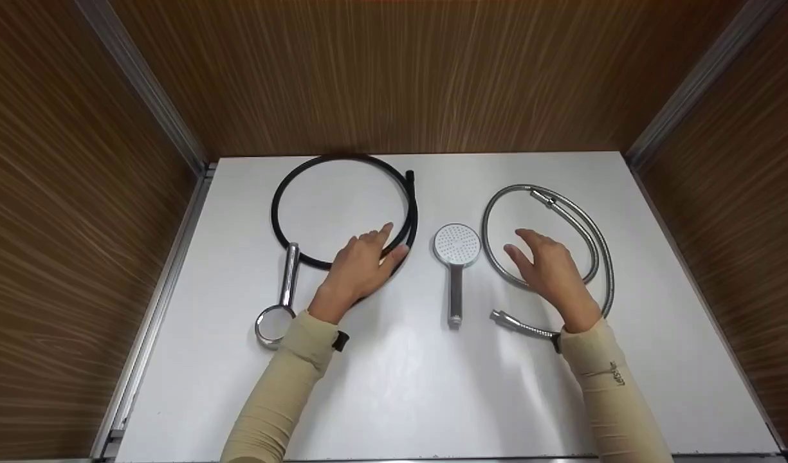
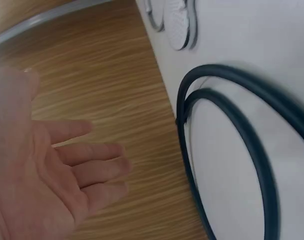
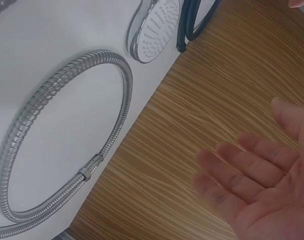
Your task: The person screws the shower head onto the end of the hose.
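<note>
Over the lower right of a coiled black hose [image 1: 280,186] hovers my left hand [image 1: 360,263], fingers loosely extended and holding nothing. In the left wrist view the palm [image 2: 47,175] faces up beside the hose, apart from it. My right hand [image 1: 554,270] is above a coiled silver metal hose [image 1: 488,218], thumb spread from the fingers, also holding nothing. Between the hands lies a hand shower [image 1: 457,247] with its white nozzle face up. A second, chrome hand shower [image 1: 289,276] lies left of my left hand, its round head towards me.
Everything lies on a white tabletop [image 1: 394,399]. Brown wood-grain panels [image 1: 394,77] stand behind it and along both sides, with metal rails [image 1: 146,77] at the corners. The silver hose's free end [image 1: 506,319] points left, near my right wrist.
</note>
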A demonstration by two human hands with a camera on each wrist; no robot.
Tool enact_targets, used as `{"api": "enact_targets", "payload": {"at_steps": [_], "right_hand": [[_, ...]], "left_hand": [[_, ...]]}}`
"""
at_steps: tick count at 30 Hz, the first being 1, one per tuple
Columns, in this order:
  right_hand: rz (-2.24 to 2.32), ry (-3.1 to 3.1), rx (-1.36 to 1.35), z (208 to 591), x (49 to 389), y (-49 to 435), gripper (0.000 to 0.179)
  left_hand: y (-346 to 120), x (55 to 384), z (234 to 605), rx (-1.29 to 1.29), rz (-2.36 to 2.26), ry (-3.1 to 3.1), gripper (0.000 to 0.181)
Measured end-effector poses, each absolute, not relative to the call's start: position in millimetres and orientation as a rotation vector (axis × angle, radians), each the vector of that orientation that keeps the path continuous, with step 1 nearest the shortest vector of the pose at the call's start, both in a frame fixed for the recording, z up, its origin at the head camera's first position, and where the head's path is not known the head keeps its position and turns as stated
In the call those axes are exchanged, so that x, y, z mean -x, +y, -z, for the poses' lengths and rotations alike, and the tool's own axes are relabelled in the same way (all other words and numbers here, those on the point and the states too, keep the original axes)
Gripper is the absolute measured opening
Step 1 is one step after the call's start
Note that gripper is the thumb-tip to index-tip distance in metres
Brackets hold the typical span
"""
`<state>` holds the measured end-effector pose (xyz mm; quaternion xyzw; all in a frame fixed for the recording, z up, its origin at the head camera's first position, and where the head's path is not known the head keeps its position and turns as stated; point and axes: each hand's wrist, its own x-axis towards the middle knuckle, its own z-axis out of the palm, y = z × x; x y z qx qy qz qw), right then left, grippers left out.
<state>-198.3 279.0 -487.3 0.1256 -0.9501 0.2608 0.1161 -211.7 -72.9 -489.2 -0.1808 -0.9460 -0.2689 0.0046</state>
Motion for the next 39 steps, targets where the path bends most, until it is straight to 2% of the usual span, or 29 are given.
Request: {"api": "enact_targets", "payload": {"at_steps": [13, 22, 28, 39], "right_hand": [[-0.763, -2.783, -0.373, 509, 187, 279, 0.035], [-0.769, -2.796, -0.365, 526, 179, 279, 0.033], [-0.801, -2.823, -0.344, 535, 175, 280, 0.033], [-0.773, -2.873, -0.351, 549, 166, 283, 0.033]], "left_hand": [[-22, 212, 525, 0.474, 1.143, -2.768, 0.047], [-3, 214, 547, 0.136, 1.487, -2.869, 0.046], [5, 216, 553, -0.084, 1.872, -2.831, 0.042], [25, 214, 551, -0.363, 2.105, -2.891, 0.052]]}}
